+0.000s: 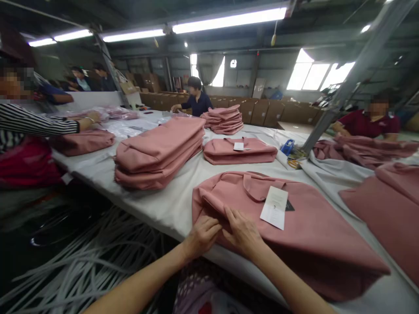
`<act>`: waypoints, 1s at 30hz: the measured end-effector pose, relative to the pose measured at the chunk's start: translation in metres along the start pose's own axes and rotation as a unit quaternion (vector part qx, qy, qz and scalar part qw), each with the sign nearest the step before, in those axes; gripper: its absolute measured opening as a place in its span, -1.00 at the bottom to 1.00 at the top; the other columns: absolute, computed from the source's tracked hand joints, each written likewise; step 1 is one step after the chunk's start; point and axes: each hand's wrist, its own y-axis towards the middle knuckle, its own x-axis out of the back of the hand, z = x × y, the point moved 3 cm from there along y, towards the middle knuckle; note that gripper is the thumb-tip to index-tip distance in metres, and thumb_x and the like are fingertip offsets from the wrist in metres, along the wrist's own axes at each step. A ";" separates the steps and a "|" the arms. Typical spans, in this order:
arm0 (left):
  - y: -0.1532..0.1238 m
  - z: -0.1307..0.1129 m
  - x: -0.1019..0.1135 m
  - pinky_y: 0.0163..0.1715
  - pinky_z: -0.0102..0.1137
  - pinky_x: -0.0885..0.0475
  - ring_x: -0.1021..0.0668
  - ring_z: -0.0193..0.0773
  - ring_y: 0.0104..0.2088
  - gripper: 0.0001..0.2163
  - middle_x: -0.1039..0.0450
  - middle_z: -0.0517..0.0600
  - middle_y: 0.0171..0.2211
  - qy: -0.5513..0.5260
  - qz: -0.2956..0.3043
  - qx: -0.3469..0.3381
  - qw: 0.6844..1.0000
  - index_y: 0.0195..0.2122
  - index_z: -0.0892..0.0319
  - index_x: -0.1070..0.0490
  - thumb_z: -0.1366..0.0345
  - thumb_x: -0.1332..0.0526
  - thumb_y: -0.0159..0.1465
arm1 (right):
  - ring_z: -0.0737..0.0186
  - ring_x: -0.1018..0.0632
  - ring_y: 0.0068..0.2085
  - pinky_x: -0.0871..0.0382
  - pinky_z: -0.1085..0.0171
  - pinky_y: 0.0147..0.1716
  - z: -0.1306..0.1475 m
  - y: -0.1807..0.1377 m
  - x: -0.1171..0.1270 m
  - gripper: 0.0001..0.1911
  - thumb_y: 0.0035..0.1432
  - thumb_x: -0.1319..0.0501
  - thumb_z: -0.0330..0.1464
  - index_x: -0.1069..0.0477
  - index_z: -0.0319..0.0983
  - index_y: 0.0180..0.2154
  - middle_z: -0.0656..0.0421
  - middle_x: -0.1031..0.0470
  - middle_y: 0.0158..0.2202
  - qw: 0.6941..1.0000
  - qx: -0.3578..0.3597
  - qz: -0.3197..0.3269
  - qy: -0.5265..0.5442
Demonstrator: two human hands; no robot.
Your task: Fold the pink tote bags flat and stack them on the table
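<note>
A flat pink fabric bag (310,226) lies on the white table (170,205) in front of me, handles up, with a white paper tag (275,207) on it. My left hand (202,235) rests on the bag's near left edge with its fingers curled over the fabric. Beside it my right hand (242,230) presses on the same edge, fingers stretched forward and pinching a fold.
A stack of folded pink bags (157,152) sits to the left, a single folded one (238,151) and another pile (224,118) behind. More pink fabric (389,209) lies at the right. Other people work around the table. White straps (85,270) hang below the table's edge.
</note>
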 end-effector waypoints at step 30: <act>0.011 0.071 0.049 -0.37 -0.41 -0.30 -0.46 -0.26 -0.43 -0.64 -0.44 0.00 -0.50 -0.017 -0.008 0.384 0.923 -0.47 0.21 -0.42 0.18 0.04 0.34 | -0.01 -0.44 -0.27 -0.31 0.09 -0.36 0.032 -0.025 -0.102 -0.57 0.11 -0.11 -0.57 -0.34 -0.41 0.05 -0.20 -0.46 -0.07 0.982 0.046 -0.148 -0.105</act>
